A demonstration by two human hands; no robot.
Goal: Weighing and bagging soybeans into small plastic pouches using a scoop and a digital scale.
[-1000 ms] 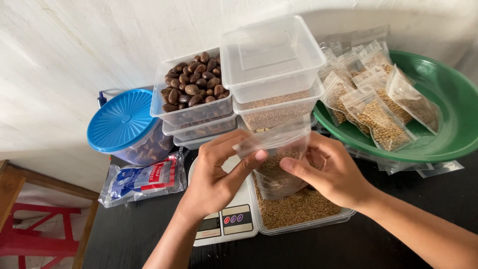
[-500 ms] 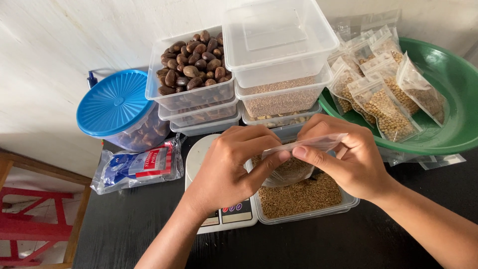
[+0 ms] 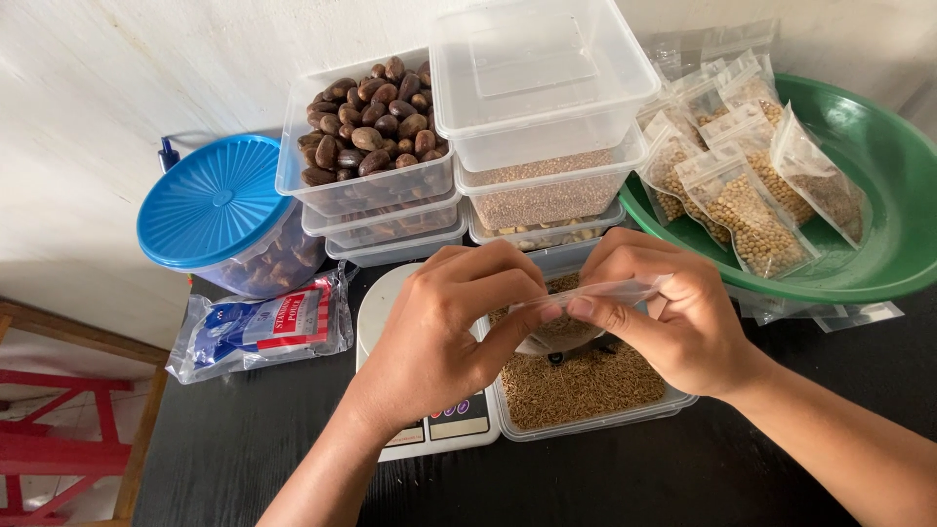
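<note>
Left hand [image 3: 444, 327]: fingers pinched on the small clear bag [image 3: 576, 310]; over the scale [image 3: 429, 420]
Right hand [image 3: 673, 312]: fingers clamped on the bag's top edge
Bag: holds grain; above the open grain tub [image 3: 586, 390]

Clear glossy plastic pouch [image 3: 586, 293], matt black tabletop [image 3: 244, 439], glossy green plastic basin [image 3: 878, 195]

Blue-lidded tub [image 3: 213, 200], green basin [image 3: 883, 176], brown nuts [image 3: 369, 122]
</note>
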